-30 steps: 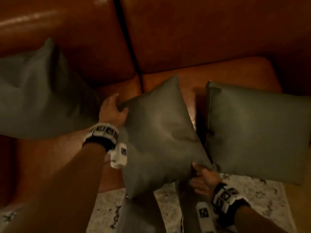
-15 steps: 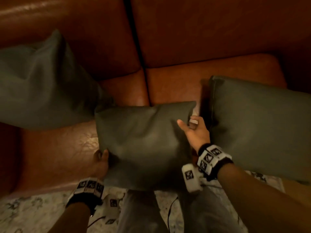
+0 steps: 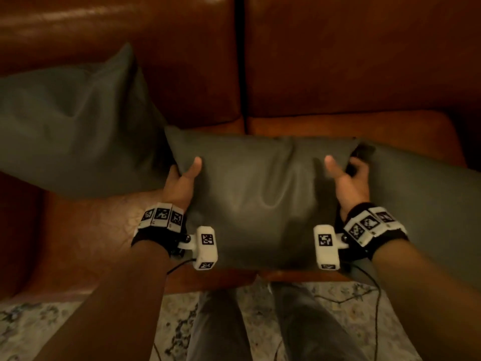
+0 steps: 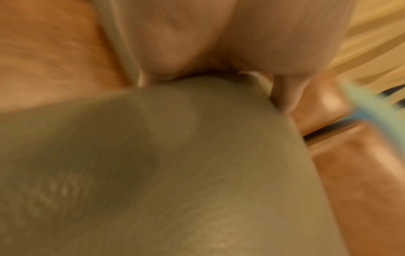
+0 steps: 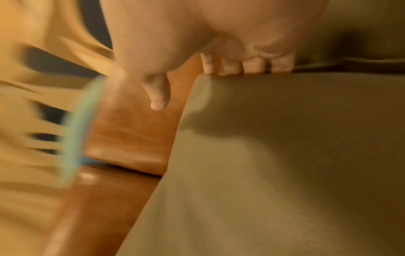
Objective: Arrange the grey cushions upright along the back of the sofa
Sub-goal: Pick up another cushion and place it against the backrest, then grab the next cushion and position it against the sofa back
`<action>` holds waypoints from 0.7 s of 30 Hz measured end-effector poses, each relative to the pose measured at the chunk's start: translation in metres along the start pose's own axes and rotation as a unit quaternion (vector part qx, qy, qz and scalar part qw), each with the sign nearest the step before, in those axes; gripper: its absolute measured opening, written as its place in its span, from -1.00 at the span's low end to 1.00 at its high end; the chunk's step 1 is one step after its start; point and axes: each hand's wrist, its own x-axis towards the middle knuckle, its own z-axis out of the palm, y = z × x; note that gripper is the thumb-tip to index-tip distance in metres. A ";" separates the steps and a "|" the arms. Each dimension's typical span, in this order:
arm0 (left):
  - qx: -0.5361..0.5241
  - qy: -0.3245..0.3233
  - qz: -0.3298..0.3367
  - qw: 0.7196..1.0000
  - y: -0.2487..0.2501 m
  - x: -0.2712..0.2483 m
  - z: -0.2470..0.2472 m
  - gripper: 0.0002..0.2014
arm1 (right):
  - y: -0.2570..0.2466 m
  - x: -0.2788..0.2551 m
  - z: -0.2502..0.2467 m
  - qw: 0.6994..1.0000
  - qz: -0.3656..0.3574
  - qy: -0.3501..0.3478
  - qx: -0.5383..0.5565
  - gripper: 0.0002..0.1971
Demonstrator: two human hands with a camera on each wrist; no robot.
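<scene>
Between both hands the middle cushion (image 3: 260,194) lay with its long axis across the sofa (image 3: 338,61) seat; left hand (image 3: 179,186) and right hand (image 3: 351,181) gripped its short ends, backrest straight ahead.

The middle grey cushion (image 3: 263,201) is sitting between the two grips, the left grip (image 3: 179,183) holding its left edge and the right grip (image 3: 350,178) its right edge, over the sofa (image 3: 351,61) seat. Its smooth face is creasing faintly. Left of the left grip, another grey cushion (image 3: 75,126) is leaning against the sofa back. Right of the right grip, a third grey cushion (image 3: 426,204) is lying touching the held one.
</scene>
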 end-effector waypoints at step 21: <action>0.221 0.020 -0.015 0.975 -0.015 -0.014 0.034 -0.58 | 0.016 0.025 -0.041 0.993 -0.058 -0.092 -0.041 -0.74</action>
